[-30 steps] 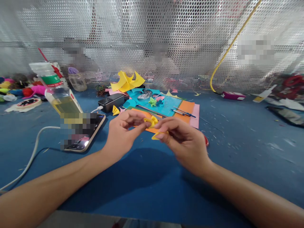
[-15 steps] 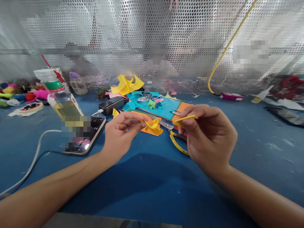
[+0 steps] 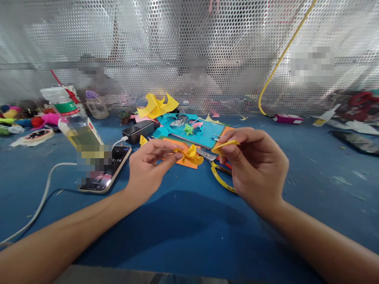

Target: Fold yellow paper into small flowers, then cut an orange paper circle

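Observation:
My left hand (image 3: 151, 163) pinches a curled, flower-like yellow paper piece (image 3: 191, 156) by its left end, above an orange sheet of paper (image 3: 189, 166). Across from it, my right hand (image 3: 256, 165) is closed on a small flat yellow paper piece (image 3: 222, 147) between thumb and fingers. A gap separates the two pieces. Thin metal tips, perhaps of tweezers (image 3: 216, 137), poke out beyond my right fingers; the rest is hidden. Scissors (image 3: 220, 179) with a yellow and red handle lie between my hands, partly covered by the right one.
To the left are a tilted bottle (image 3: 78, 122), a phone (image 3: 118, 163) with a white cable (image 3: 44, 193), and a black box-shaped device (image 3: 139, 131). Blue paper (image 3: 207, 134) and yellow scraps (image 3: 156, 105) lie behind my hands. A perforated metal screen (image 3: 166, 43) stands at the back.
My right hand has moved slightly left, bringing its yellow paper piece nearer the curled one. My left hand is almost unmoved and keeps its pinch.

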The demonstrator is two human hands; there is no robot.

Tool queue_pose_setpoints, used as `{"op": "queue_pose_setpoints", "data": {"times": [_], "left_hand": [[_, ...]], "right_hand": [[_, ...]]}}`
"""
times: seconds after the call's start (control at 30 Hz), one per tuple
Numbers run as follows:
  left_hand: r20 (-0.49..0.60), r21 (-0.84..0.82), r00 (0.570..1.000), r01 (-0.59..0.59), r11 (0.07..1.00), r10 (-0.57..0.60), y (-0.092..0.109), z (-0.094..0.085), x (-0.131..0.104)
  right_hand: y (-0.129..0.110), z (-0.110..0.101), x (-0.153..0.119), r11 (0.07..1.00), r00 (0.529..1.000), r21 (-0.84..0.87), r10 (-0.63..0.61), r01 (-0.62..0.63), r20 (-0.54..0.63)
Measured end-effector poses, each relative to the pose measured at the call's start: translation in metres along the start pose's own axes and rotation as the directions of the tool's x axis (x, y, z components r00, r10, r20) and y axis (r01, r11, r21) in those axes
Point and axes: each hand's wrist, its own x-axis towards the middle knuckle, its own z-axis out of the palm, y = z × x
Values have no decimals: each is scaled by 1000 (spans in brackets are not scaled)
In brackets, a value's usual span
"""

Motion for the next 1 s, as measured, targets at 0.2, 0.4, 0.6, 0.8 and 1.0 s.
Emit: {"op": "queue_pose_setpoints", "data": {"times": [0.2,0.4,0.6,0.8,1.0], "left_hand": [[28,-23,1000,-13,1000,14,0,-1,0],[24,-13,999,-37,999,37,0,-1,0],[18,-14,999,-46,999,47,-1,-1,1],[20,-45,997,-70,997,71,-1,-1,0],[7,-1,998,-68,998,68,-2,-2,-1]], "right_hand": [[-2,1,1,999,999,-1,43,-43,13],[1,0,4,993,993,-12,115,-114,17],[10,-3,9,990,990,-21,140,-139,24],[10,-3,9,990,990,-27,136,-136,26],[2,-3,2,995,992,-102,10,3,128]]}}
